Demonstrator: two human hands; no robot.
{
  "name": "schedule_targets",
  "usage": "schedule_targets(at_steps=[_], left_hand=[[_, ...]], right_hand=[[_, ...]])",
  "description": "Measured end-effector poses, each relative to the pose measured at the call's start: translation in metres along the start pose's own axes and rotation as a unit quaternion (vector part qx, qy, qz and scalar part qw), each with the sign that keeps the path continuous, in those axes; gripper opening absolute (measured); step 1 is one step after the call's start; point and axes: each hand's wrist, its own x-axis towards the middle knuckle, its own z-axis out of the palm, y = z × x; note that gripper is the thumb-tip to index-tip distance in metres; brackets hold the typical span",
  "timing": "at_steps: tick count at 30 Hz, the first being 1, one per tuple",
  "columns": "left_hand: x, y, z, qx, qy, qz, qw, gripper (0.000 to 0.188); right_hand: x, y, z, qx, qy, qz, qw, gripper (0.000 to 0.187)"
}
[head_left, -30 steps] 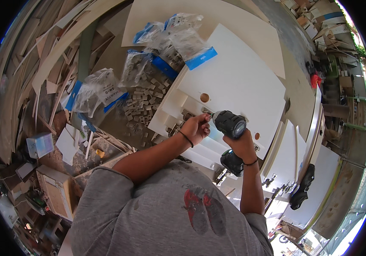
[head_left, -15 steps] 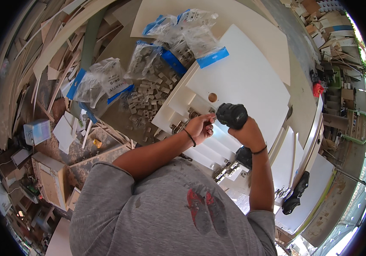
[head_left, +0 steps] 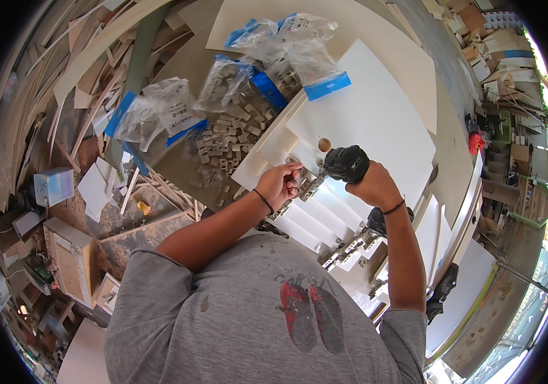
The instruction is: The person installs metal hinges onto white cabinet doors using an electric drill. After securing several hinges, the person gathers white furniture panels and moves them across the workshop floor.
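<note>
My right hand (head_left: pixel 376 187) is wrapped around a black cordless drill (head_left: pixel 347 164), whose head is over the edge of a white panel (head_left: pixel 376 112). A round hole (head_left: pixel 324 145) shows in this panel just beyond the drill. To the left, my left hand (head_left: pixel 278 185) has its fingers curled in; what they hold, if anything, is too small to make out. Between the two hands sits a metal cabinet hinge (head_left: pixel 312 187) at the panel's edge. More white panels lie stepped beneath, with other hinges (head_left: pixel 344 248) along their near edges. My right forearm partly hides the drill's lower end.
Clear plastic bags with blue strips (head_left: pixel 172 109) lie at the far left and on the panels. A heap of small beige-grey pieces (head_left: pixel 229 141) is beside the stack. Wood offcuts (head_left: pixel 88 70) fill the left side. A wooden box (head_left: pixel 69 256) stands at the lower left.
My left hand has drawn back leftward from the drill, uncovering the hinge between the hands. The drill has stayed near the panel's edge, tilted slightly. The whole view has shifted a little.
</note>
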Motion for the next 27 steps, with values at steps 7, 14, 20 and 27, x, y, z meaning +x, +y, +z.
schedule_targets(at_steps=[7, 14, 20, 27], left_hand=[[-0.010, 0.006, 0.000, 0.021, -0.017, 0.032, 0.999, 0.029], [-0.010, 0.007, -0.001, 0.027, -0.023, 0.040, 0.999, 0.028], [-0.015, 0.012, 0.001, 0.068, -0.017, 0.057, 0.996, 0.025], [-0.029, 0.021, -0.016, 0.126, 0.012, 0.094, 0.987, 0.032]], right_hand=[[0.001, 0.000, 0.002, -0.008, -0.004, 0.005, 1.000, 0.024], [0.007, 0.006, 0.004, -0.059, 0.007, -0.001, 0.998, 0.025], [0.002, 0.012, -0.002, 0.032, -0.012, -0.036, 0.999, 0.025], [-0.027, 0.036, -0.045, 0.182, 0.063, -0.078, 0.978, 0.029]])
